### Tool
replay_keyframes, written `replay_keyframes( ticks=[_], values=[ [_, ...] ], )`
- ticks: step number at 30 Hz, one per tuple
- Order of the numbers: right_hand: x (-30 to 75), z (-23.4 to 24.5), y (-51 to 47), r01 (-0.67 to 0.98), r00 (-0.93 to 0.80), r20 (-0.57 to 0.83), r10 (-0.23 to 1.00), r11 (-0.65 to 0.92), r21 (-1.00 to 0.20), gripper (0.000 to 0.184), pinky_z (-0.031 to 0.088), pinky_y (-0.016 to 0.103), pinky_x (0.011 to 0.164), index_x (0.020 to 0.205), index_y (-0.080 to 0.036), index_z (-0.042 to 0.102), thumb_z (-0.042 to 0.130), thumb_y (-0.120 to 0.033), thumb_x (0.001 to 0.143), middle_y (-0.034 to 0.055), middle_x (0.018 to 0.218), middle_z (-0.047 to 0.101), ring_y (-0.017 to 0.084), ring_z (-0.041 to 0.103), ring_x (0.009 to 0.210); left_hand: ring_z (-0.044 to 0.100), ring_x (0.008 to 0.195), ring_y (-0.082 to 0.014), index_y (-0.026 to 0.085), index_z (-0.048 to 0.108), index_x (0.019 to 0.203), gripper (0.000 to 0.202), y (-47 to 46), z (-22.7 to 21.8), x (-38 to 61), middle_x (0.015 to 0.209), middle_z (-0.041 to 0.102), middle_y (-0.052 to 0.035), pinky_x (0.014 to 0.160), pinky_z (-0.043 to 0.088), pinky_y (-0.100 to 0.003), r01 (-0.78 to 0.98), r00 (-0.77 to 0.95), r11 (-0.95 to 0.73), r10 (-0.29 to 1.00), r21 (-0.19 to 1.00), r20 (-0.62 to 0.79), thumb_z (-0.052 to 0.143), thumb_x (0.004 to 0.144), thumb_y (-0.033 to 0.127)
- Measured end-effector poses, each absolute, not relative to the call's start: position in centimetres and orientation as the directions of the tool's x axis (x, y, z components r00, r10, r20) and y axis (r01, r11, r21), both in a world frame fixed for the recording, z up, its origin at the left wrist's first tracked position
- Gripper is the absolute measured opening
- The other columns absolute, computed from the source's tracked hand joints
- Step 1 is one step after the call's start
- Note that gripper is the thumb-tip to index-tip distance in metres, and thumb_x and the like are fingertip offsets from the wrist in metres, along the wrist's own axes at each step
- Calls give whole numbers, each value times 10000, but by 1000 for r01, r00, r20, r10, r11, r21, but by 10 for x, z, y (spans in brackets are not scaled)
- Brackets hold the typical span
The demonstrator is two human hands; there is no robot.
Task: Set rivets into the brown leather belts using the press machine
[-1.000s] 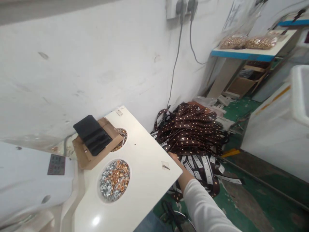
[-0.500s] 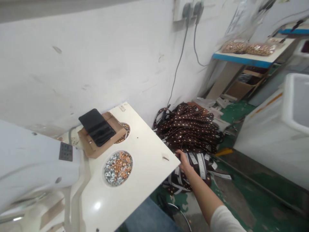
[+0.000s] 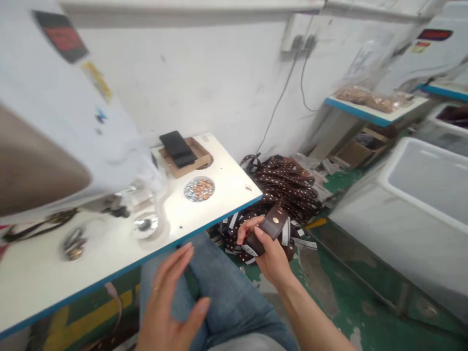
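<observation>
My right hand is closed round the end of a dark brown studded strap, held up just past the table's right corner. Behind it, a heap of the same studded straps lies on the green floor against the wall. My left hand hovers open, fingers spread, above my lap in blue jeans, below the table's front edge. It holds nothing.
A white table with a blue edge carries a round recess of metal eyelets, a cardboard box with a black phone, and a white machine at left. A white bin stands right. Bags sit on a far shelf.
My right hand reached into the strap heap and has come back up holding one strap. My left hand has come into view. The view swung left and back, showing the machine.
</observation>
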State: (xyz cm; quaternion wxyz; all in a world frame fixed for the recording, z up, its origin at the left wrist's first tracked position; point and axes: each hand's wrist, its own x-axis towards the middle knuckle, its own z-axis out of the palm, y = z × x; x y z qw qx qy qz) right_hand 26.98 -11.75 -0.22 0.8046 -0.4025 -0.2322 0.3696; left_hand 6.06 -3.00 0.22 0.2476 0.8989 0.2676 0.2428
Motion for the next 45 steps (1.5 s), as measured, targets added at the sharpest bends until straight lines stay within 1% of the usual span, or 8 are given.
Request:
replay_keyframes(
  ticks=[4, 8, 11, 16, 19, 26, 41, 45],
  values=[
    [219, 25, -98, -558, 427, 128, 895, 372, -742, 75, 437, 306, 746, 918, -278, 614, 553, -320, 919, -8, 817, 609, 165, 564, 772, 473, 1291, -314, 246, 253, 1466, 845, -47, 5, 76, 1427, 471, -127, 1037, 465, -483, 339, 736, -725, 601, 600, 311, 709, 755, 267],
    [205, 12, -81, -491, 381, 61, 922, 258, -832, 169, 433, 294, 792, 935, -250, 682, 676, -370, 817, 11, 907, 585, 175, 539, 859, 679, 987, -198, 249, 486, 1284, 563, -35, 0, 54, 1162, 684, -39, 815, 577, -282, 397, 633, -528, 750, 751, 193, 626, 762, 92],
    [210, -4, -58, -451, 410, -84, 908, 122, -884, 252, 438, 289, 720, 961, -250, 696, 673, -437, 795, -1, 826, 569, 171, 527, 777, 693, 923, -194, 248, 581, 1179, 413, -6, 8, 31, 1070, 715, -15, 788, 570, -269, 435, 608, -536, 767, 723, 203, 712, 788, 240],
    [213, 8, -11, 73, 440, 142, 887, 122, -990, 226, 454, 345, 817, 935, -228, 660, 620, -427, 836, 35, 920, 639, 221, 572, 890, 678, 888, -208, 251, 615, 1216, 470, 61, 25, 13, 1009, 709, -34, 776, 548, -278, 471, 651, -702, 685, 533, 327, 684, 811, 479],
    [213, 17, 16, 207, 376, 227, 898, 157, -966, 226, 462, 348, 820, 921, -215, 627, 577, -425, 855, 43, 914, 645, 222, 591, 881, 663, 924, -211, 270, 610, 1249, 486, 92, 28, 12, 1045, 695, -41, 800, 524, -275, 513, 660, -724, 676, 462, 327, 663, 823, 498],
    [218, -6, 46, 95, 314, 63, 947, 35, -995, 267, 458, 316, 650, 884, -208, 575, 582, -465, 813, -26, 664, 558, 167, 540, 598, 645, 936, -211, 252, 601, 1273, 500, 113, 12, 13, 1072, 673, -52, 850, 492, -292, 543, 647, -646, 729, 537, 223, 671, 826, 465],
    [216, -14, 49, 9, 371, 23, 928, 21, -1000, 300, 445, 307, 580, 909, -212, 569, 601, -490, 801, -36, 629, 547, 159, 522, 540, 661, 988, -252, 195, 679, 1135, 486, 113, 10, 14, 1099, 706, -86, 871, 509, -331, 518, 606, -634, 746, 574, 276, 675, 793, 541],
    [216, -11, 47, 96, 345, 57, 937, 25, -995, 301, 454, 317, 616, 893, -211, 578, 576, -502, 814, -45, 593, 526, 164, 532, 551, 664, 989, -249, 200, 678, 1135, 461, 112, 8, 14, 1103, 707, -82, 878, 512, -332, 517, 615, -625, 746, 584, 254, 690, 793, 509]
  ],
)
